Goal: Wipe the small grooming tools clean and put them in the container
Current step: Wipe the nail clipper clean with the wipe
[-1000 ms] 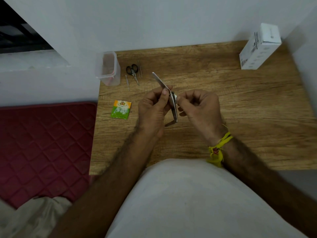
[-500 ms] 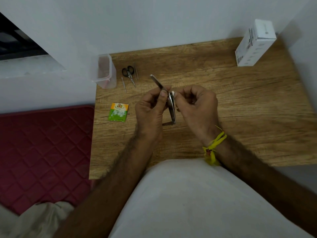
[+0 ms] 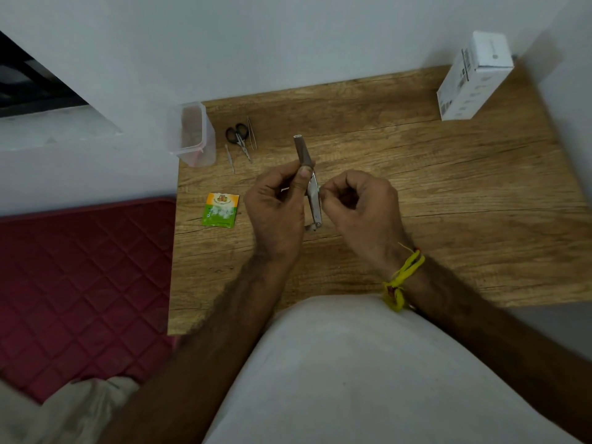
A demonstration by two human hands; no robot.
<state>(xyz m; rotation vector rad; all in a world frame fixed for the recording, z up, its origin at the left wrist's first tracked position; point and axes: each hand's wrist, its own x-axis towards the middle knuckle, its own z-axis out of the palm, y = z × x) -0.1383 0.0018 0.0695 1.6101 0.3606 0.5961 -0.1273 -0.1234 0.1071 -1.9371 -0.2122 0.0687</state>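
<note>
My left hand (image 3: 277,209) grips a metal nail clipper (image 3: 313,200) with its lever swung up, held above the middle of the wooden table (image 3: 448,193). My right hand (image 3: 358,209) pinches a small white wipe against the clipper's right side; the wipe is mostly hidden by the fingers. A clear plastic container (image 3: 192,136) stands open at the table's back left corner. Beside it lie small black-handled scissors (image 3: 240,137), a thin tweezer (image 3: 252,132) and a slim metal pick (image 3: 230,157).
A torn green and orange wipe sachet (image 3: 221,209) lies left of my hands. A white box (image 3: 474,76) stands at the back right by the wall. A red quilted mat (image 3: 80,283) lies left of the table.
The clipper's raised lever has turned from leaning left to nearly upright. My right hand's fingers have shifted slightly along the clipper body. The tools by the container stay put.
</note>
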